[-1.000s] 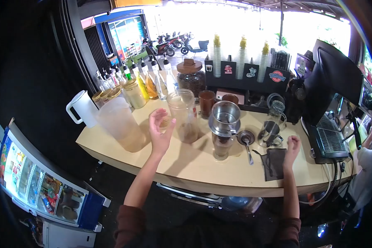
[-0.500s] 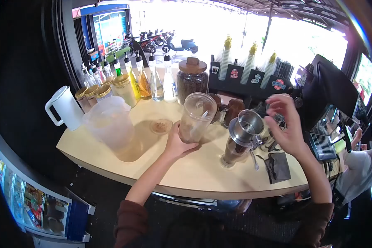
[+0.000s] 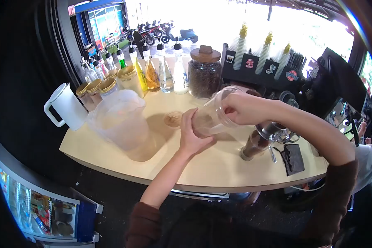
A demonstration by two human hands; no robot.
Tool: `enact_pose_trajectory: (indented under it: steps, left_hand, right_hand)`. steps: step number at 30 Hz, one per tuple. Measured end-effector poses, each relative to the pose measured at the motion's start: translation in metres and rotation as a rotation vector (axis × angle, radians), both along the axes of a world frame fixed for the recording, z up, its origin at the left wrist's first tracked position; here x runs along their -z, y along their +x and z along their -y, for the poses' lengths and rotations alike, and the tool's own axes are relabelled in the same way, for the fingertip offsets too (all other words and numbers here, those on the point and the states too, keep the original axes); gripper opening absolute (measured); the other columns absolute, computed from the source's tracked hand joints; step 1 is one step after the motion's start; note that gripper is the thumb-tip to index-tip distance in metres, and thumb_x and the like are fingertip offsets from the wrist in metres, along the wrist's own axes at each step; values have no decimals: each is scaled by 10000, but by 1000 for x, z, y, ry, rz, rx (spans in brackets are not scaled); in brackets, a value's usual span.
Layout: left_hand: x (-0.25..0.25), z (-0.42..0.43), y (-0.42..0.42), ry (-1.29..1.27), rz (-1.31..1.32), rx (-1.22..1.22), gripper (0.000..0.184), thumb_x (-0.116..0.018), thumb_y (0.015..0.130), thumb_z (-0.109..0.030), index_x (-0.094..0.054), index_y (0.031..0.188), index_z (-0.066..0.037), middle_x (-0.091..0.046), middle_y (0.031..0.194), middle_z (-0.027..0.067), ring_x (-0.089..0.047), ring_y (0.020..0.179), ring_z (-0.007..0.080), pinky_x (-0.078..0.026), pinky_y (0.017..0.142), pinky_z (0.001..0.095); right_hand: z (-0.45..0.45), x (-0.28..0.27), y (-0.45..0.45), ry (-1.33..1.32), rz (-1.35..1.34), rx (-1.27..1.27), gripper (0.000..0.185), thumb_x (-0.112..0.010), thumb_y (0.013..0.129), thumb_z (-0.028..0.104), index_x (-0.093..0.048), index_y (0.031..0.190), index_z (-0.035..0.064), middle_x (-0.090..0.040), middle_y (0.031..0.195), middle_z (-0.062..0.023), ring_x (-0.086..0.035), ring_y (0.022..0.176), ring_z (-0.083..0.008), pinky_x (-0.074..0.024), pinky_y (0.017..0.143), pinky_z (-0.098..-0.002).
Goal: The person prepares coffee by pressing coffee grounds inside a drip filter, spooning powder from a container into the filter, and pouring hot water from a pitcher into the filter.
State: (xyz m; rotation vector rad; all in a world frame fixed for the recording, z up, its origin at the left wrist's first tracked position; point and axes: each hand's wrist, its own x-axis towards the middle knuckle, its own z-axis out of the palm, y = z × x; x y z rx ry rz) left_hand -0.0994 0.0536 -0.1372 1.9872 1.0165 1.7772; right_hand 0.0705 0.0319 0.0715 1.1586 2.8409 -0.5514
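My left hand (image 3: 192, 134) is wrapped round the lower part of a clear plastic jar (image 3: 207, 119), which leans to the right above the counter. At the jar's mouth, my right hand (image 3: 250, 108) reaches in with its fingers curled. Whatever those fingers hold is hidden by the hand and the rim. Below my right forearm stands a glass with dark contents (image 3: 254, 144), topped by a metal drip filter (image 3: 273, 130). A small round lid (image 3: 173, 119) with brown bits lies left of the jar.
A large translucent pitcher (image 3: 122, 124) and a white jug (image 3: 69, 106) stand at the left. Pump bottles (image 3: 165, 78) and a wooden-lidded bean jar (image 3: 204, 78) line the back. A dark cloth (image 3: 294, 160) lies at right. Another person's light sleeve (image 3: 366, 165) shows far right.
My right hand has moved left, from above the metal filter to the jar's mouth. The jar, upright before, now tilts right in my left hand. The view has shifted slightly.
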Motion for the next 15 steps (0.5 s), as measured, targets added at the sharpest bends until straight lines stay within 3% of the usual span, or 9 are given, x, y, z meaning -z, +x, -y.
enact_pose_trajectory:
  steps: [1, 2, 4, 8, 9, 11, 12, 14, 15]
  left_hand:
    - [0, 2, -2, 39, -28, -21, 936, -823, 467, -156, -391, 1292, -56, -436, 1234, 143, -440, 1163, 325, -365, 1014, 425]
    - [-1, 4, -3, 38, -30, -21, 936, -823, 467, -156, -391, 1292, -56, -436, 1234, 143, -440, 1163, 325, -365, 1014, 425]
    - [-3, 4, -4, 28, -16, -23, 930, -815, 458, -146, -401, 1287, -67, -441, 1234, 144, -438, 1162, 335, -363, 1011, 432]
    - [-2, 2, -2, 53, -18, -34, 934, -814, 457, -145, -397, 1289, -69, -445, 1228, 148, -437, 1164, 337, -366, 1006, 433]
    - [-2, 2, -2, 33, -21, -34, 935, -814, 456, -148, -396, 1289, -70, -446, 1228, 148, -438, 1163, 337, -368, 1003, 435]
    - [-1, 1, 0, 8, -27, -34, 936, -814, 456, -150, -395, 1289, -72, -446, 1229, 148, -439, 1162, 336, -369, 1001, 437]
    - [-2, 1, 0, 9, -42, -53, 937, -814, 455, -153, -394, 1289, -72, -446, 1229, 148, -440, 1160, 336, -369, 1000, 437]
    - [-2, -1, -1, 9, -58, -76, 938, -814, 454, -156, -393, 1289, -72, -447, 1228, 148, -441, 1158, 335, -370, 999, 438]
    - [-1, -1, -1, 6, -74, -72, 956, -836, 456, -169, -387, 1294, -59, -436, 1234, 149, -439, 1163, 331, -371, 1005, 434]
  right_hand:
    - [-14, 17, -2, 0, 98, -27, 325, -547, 756, -28, -617, 1070, 12, -643, 945, -151, -623, 834, -265, -489, 734, -341]
    - [-24, 34, -1, -2, 96, -27, 325, -547, 756, -28, -617, 1070, 12, -643, 945, -151, -623, 834, -265, -489, 734, -341]
    - [-41, 56, 4, 446, 172, -609, 392, -560, 763, -10, -568, 1152, 41, -627, 985, -133, -612, 894, -259, -485, 778, -337]
    - [-61, 76, -8, 385, 266, -686, 358, -553, 783, 17, -553, 1139, 57, -610, 1002, -113, -601, 895, -242, -482, 793, -338]
    - [-65, 80, -9, 698, 220, -841, 310, -549, 800, 31, -553, 1110, 49, -612, 984, -117, -597, 873, -243, -480, 781, -345]
    - [-69, 87, -5, 1012, 163, -986, 263, -544, 818, 45, -553, 1081, 41, -614, 967, -120, -593, 852, -244, -479, 768, -352]
    - [-67, 85, -4, 618, 44, -780, 243, -557, 828, 70, -557, 1069, 39, -615, 956, -122, -593, 844, -250, -476, 760, -357]
    - [-65, 80, -4, 227, -69, -567, 226, -570, 839, 95, -560, 1057, 37, -617, 945, -124, -593, 837, -257, -474, 752, -363]
    - [-65, 73, -6, 278, 0, -609, 229, -583, 842, 119, -566, 1055, 36, -620, 940, -125, -596, 836, -266, -473, 750, -365]
